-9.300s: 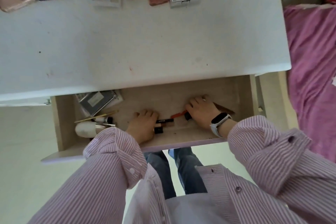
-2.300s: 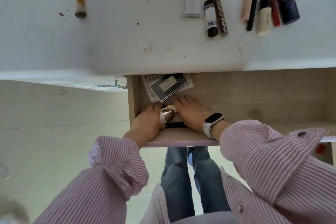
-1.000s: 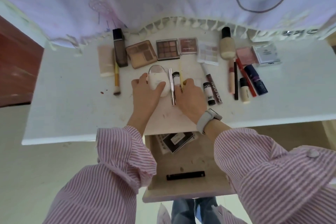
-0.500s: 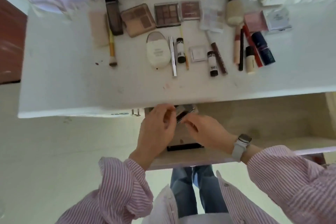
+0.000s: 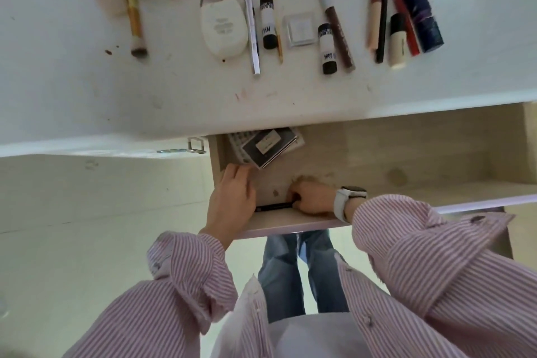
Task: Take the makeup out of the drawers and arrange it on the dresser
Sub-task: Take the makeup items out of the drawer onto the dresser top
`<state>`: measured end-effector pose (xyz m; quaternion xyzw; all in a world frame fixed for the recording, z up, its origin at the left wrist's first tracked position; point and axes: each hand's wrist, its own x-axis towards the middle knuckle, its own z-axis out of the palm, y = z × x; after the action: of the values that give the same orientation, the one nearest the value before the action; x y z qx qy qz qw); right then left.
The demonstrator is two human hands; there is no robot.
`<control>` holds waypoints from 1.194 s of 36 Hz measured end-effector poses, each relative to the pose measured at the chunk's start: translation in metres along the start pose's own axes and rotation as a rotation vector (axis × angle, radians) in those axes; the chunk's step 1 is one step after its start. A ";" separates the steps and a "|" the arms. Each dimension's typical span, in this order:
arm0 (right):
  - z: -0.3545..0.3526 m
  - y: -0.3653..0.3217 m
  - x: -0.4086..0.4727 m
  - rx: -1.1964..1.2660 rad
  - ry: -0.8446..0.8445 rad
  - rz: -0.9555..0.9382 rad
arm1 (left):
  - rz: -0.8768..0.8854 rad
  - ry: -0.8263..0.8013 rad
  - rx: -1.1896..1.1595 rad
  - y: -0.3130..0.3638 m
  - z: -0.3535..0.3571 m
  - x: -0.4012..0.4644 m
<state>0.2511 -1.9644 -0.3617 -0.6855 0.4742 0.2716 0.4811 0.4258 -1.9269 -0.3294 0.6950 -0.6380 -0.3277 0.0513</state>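
The left hand (image 5: 232,200) is inside the drawer (image 5: 290,222) at its left end, fingers loosely bent and pointing toward the stack of flat palettes (image 5: 266,146) in the back corner. Its fingertips sit just beside the stack's near edge; I cannot tell whether they touch it, and they hold nothing that shows. The palettes look like thin, stiff cases, light but hinged and likely to hold pressed powder, so I judge them fragile if dropped. They lie overlapped and skewed, so the best hold is probably thumb on top and fingers slid under the near edge, lifting the stack flat.

Between the hands a slim black pencil (image 5: 274,206) lies along the drawer's front wall. It appears rigid, very light and smooth, apt to roll or slip. The right hand (image 5: 312,197), watch on its wrist, has its fingers curled at the pencil's right end and seems to pinch it there. A grip nearer the middle would steady it better.

On the dresser (image 5: 72,90) above, many items are already laid out in rows: a brush (image 5: 135,20), a white oval case (image 5: 223,22), tubes (image 5: 268,22), a small square compact (image 5: 300,27), and more sticks to the right. The drawer's right part shows only bare wood.
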 end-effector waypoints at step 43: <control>-0.025 0.053 -0.048 -0.019 -0.067 0.178 | -0.069 -0.369 0.288 0.023 0.021 0.057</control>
<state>0.1814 -1.9730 -0.3333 -0.6357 0.5143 0.3403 0.4643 0.3934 -1.9759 -0.3570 0.6447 -0.6527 -0.3564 -0.1772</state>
